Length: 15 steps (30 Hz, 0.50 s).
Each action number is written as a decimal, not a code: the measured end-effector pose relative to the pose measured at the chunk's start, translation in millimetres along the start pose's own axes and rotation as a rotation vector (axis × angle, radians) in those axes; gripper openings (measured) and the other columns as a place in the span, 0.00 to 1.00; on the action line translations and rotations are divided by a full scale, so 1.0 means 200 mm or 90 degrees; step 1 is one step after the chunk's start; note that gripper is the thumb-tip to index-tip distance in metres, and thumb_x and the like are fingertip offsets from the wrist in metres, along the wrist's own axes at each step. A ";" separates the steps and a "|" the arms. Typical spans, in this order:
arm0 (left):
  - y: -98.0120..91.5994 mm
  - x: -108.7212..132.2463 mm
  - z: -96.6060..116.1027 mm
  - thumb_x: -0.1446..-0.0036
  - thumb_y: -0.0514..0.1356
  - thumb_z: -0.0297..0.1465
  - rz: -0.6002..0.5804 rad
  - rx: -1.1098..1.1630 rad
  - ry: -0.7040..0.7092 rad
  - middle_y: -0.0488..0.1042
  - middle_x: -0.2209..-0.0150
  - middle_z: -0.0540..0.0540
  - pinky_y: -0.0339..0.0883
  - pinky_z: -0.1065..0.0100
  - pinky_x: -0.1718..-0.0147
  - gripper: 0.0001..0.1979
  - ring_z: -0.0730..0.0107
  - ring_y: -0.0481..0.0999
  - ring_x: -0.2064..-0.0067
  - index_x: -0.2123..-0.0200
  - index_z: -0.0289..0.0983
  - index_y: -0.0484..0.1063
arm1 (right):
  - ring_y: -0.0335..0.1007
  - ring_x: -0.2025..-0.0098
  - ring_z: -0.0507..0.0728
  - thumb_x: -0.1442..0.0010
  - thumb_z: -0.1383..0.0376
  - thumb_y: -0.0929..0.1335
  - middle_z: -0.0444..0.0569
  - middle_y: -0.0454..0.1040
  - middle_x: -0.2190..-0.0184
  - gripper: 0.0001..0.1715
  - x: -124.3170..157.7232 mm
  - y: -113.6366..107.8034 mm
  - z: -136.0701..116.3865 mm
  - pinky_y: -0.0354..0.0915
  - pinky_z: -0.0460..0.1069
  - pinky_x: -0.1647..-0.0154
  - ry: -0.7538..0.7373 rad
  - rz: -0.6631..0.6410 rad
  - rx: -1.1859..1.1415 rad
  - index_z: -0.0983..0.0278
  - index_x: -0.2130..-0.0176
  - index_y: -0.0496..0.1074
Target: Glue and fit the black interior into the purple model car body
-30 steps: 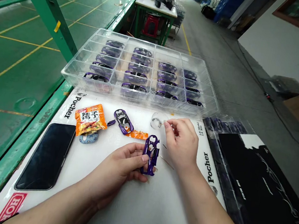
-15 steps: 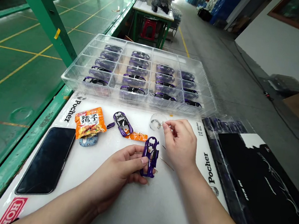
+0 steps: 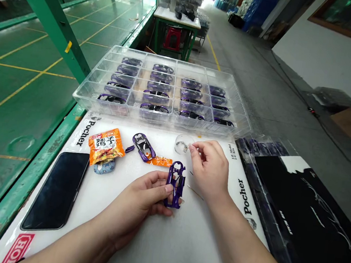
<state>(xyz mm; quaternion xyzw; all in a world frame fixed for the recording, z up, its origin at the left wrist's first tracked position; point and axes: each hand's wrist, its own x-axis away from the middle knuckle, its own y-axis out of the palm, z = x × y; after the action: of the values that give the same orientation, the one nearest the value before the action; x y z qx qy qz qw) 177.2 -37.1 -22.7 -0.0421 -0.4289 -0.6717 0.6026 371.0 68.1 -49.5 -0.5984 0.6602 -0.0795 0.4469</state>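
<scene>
My left hand [image 3: 137,201] pinches a purple toy car body shell [image 3: 175,184] and holds it just above the white table top [image 3: 150,238]. My right hand [image 3: 211,169] hovers beside a small clear round dish [image 3: 183,143], fingertips pinched together on something too small to make out. A second purple car shell [image 3: 144,146] lies on the table to the left of the dish, next to an orange wrapper strip [image 3: 159,161].
A clear compartment tray [image 3: 164,88] with several purple shells stands at the table's far edge. An orange snack packet [image 3: 106,144] and a black phone [image 3: 57,190] lie at the left. A black sheet [image 3: 305,214] lies to the right. Green rail [image 3: 12,201] on the left.
The view tilted slightly, so everything sits a little lower. My right hand's fingertips stayed by the clear dish. The left hand kept its hold on the shell.
</scene>
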 end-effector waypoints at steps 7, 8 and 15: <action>0.00 0.00 0.00 0.40 0.78 0.38 0.002 -0.003 0.003 0.83 0.57 0.40 0.80 0.68 0.61 0.24 0.60 0.83 0.55 0.45 0.34 0.82 | 0.78 0.59 0.60 0.25 0.63 0.72 0.49 0.81 0.59 0.07 -0.01 0.00 0.00 0.74 0.55 0.53 0.005 -0.002 -0.012 0.60 0.57 0.82; 0.00 0.00 -0.01 0.40 0.78 0.38 0.001 -0.004 0.004 0.83 0.57 0.40 0.80 0.68 0.61 0.24 0.61 0.83 0.55 0.44 0.34 0.82 | 0.78 0.59 0.60 0.25 0.63 0.72 0.49 0.81 0.59 0.07 -0.01 0.00 0.00 0.74 0.55 0.53 0.006 0.000 -0.014 0.60 0.58 0.82; -0.01 0.00 -0.01 0.37 0.76 0.37 -0.001 -0.006 0.010 0.84 0.55 0.38 0.81 0.69 0.61 0.21 0.61 0.84 0.55 0.44 0.34 0.83 | 0.78 0.60 0.59 0.26 0.64 0.73 0.49 0.81 0.59 0.06 -0.01 -0.01 0.00 0.74 0.55 0.55 0.017 0.010 -0.025 0.60 0.58 0.82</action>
<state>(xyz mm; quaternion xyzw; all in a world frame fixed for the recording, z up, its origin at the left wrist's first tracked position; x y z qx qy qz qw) 176.7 -38.3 -24.8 -0.0395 -0.4214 -0.6744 0.6051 371.0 68.9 -47.4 -0.6006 0.6722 -0.0710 0.4272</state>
